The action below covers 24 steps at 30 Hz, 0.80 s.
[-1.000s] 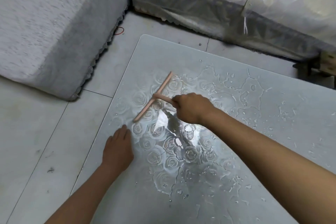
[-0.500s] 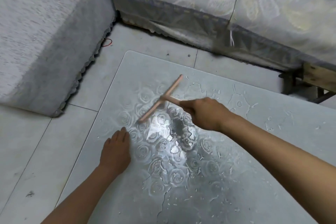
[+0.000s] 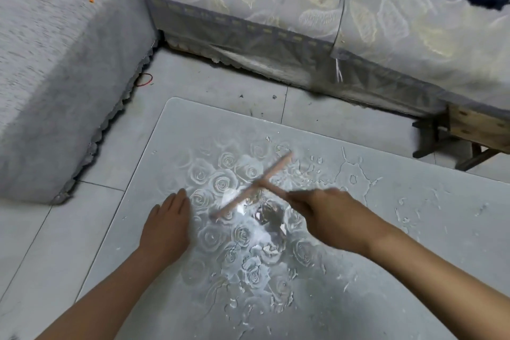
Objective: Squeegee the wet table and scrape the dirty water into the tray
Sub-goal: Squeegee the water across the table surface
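A low glass table (image 3: 414, 229) with a rose pattern is covered in puddles and drops of water (image 3: 356, 174). My right hand (image 3: 328, 215) grips the handle of a pink T-shaped squeegee (image 3: 254, 188), whose blade lies slanted across the wet roses near the table's left middle. My left hand (image 3: 167, 225) rests flat on the glass close to the left edge, just left of the blade's near end. No tray is in view.
A grey covered sofa (image 3: 49, 77) stands at the left and a patterned covered sofa (image 3: 358, 30) along the back, with toys, packets and a dark cloth on them. A wooden stool (image 3: 474, 130) stands at the right. Tiled floor (image 3: 209, 83) surrounds the table.
The view has tilted upward, showing more of the sofas. The squeegee and my right hand have slid a little toward the right on the glass. My left hand stays flat near the left edge.
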Motion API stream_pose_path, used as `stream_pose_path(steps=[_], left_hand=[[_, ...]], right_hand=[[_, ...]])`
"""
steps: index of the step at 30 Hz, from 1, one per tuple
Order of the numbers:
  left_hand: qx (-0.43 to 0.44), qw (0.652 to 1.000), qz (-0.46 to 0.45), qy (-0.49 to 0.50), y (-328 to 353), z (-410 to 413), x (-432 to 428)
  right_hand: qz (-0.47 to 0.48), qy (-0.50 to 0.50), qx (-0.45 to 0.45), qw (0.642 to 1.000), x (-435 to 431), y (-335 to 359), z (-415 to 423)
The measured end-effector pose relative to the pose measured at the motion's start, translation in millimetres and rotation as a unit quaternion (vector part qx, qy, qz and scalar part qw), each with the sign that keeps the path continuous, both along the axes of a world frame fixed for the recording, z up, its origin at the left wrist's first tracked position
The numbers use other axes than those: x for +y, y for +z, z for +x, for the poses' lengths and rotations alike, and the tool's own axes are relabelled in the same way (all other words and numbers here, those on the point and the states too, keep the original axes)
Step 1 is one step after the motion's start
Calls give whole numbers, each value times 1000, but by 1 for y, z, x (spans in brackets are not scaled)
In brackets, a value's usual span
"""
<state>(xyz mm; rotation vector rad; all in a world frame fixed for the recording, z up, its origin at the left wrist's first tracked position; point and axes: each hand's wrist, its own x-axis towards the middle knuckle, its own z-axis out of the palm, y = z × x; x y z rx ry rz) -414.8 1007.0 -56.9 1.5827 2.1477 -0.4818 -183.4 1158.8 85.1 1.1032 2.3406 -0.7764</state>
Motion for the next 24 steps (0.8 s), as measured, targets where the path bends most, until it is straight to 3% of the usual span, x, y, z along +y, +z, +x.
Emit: stream_pose_path(steps=[7, 12, 18, 21, 24], left_hand=[[-10, 998, -41, -38, -6, 7, 37], [-11, 994, -84, -66, -7, 3, 48], [-19, 990, -119, -68, -4, 2, 52], [-18, 990, -125, -67, -5, 4, 56], [-27, 988, -139, -67, -5, 3, 57]], right_hand=[[26, -95, -17, 995, 72, -33, -62], [-6, -105, -3, 994, 36, -39, -20], [-64, -57, -37, 996, 26, 2, 0], [-15, -90, 25, 996, 52, 4, -29], [12, -120, 21, 992, 78, -11, -69]])
